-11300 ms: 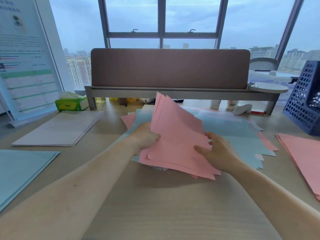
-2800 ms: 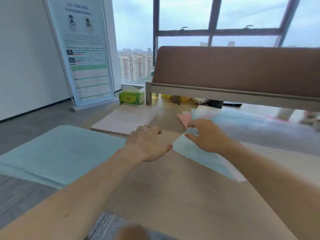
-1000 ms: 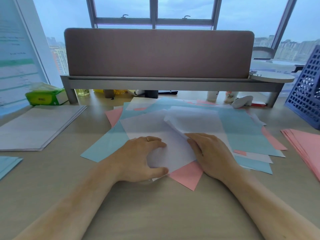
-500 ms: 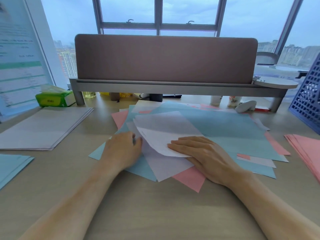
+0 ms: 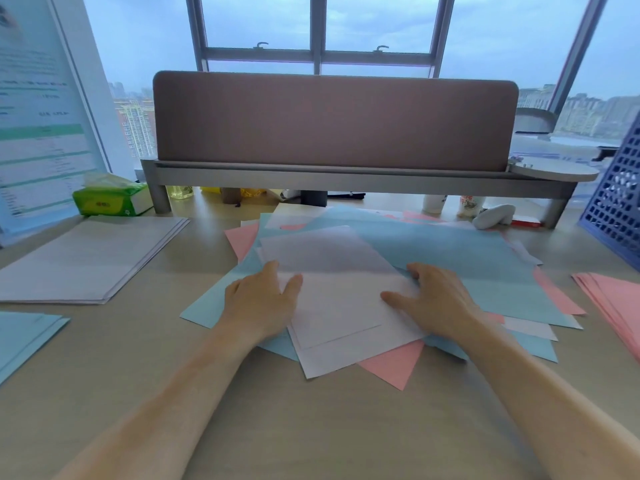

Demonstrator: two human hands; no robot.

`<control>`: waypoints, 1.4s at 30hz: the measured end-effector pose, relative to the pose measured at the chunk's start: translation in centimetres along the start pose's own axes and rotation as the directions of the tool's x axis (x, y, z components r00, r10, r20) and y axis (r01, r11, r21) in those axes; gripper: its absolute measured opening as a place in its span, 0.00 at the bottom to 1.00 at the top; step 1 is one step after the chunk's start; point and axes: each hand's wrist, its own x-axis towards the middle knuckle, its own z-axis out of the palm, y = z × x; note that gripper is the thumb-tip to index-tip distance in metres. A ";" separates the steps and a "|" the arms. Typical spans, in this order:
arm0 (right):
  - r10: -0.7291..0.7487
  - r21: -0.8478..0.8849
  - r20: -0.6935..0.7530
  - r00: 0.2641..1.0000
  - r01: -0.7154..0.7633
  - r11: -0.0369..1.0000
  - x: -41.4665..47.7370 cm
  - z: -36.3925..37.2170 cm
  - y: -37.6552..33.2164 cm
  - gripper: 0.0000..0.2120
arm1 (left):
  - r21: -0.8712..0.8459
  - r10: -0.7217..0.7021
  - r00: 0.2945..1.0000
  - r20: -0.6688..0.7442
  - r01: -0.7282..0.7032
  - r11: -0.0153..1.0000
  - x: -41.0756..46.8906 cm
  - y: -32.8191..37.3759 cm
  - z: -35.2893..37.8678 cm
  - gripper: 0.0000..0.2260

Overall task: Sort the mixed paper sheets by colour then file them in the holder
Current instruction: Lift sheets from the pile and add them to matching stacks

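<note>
Beige wooden desk (image 5: 311,427) by the window: within half a second my left hand (image 5: 259,303) and right hand (image 5: 436,303) have spread apart. Both lie flat and unclenched, flanking two white paper sheets (image 5: 339,306) atop the mixed blue-and-pink paper pile (image 5: 467,271). I judge the whites are next to be lifted out; the blue perforated plastic holder (image 5: 620,195) waits far right.
</note>
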 end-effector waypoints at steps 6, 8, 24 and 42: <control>0.126 -0.068 0.159 0.979 -0.116 0.991 2.4 -2.0 -2.1 0.28 | 0.050 0.115 0.993 0.037 -0.117 0.992 -0.4 -0.1 0.4 0.36; 0.168 -0.034 0.196 0.966 -0.164 0.986 2.7 -2.0 -2.1 0.27 | 0.063 0.133 0.990 0.042 -0.136 0.989 -0.4 -0.1 0.4 0.37; 0.225 0.804 0.087 0.970 -0.202 0.560 2.6 0.1 -0.5 0.14 | -0.376 -0.036 0.989 -0.146 -0.022 0.927 0.7 -0.3 -0.4 0.25; 0.099 0.714 0.313 0.944 -0.303 0.631 1.5 -0.3 -5.0 0.05 | -0.648 0.001 0.997 0.082 0.053 0.760 -0.8 -1.7 -4.0 0.15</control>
